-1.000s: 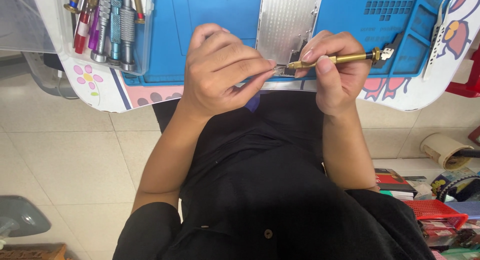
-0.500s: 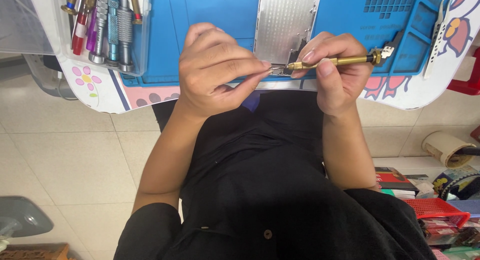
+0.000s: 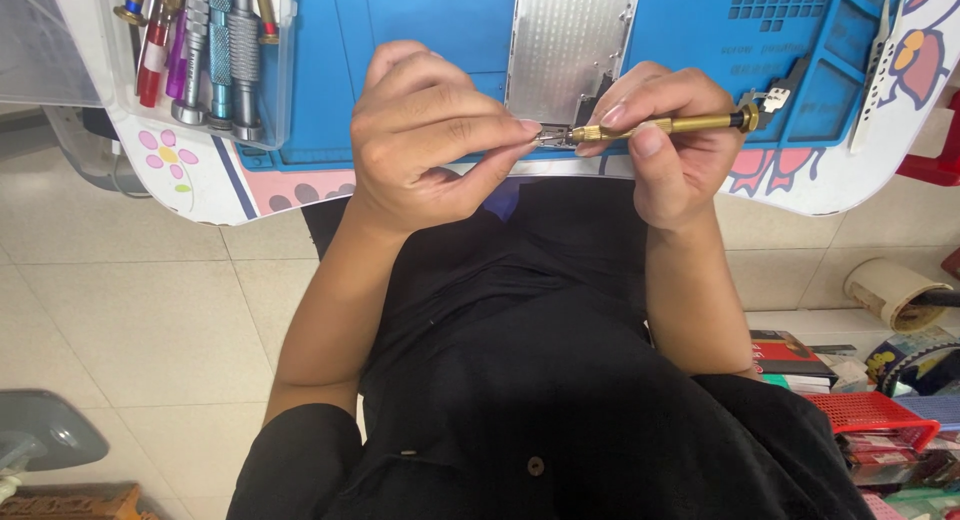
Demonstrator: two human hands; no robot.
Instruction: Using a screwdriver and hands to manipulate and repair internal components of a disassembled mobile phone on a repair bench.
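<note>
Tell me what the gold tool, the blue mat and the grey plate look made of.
Gold tool: likely brass, yellow metallic sheen, knurled near the tip. Blue mat: probably silicone or rubber, matte with moulded compartments. Grey plate: seemingly metal, dull silvery, finely dotted texture.

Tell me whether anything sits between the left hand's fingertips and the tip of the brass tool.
Nothing visible does. The left hand pinches right at the tip of the brass tool, which the right hand holds level above the blue mat. What the fingertips pinch is too small to tell.
</note>
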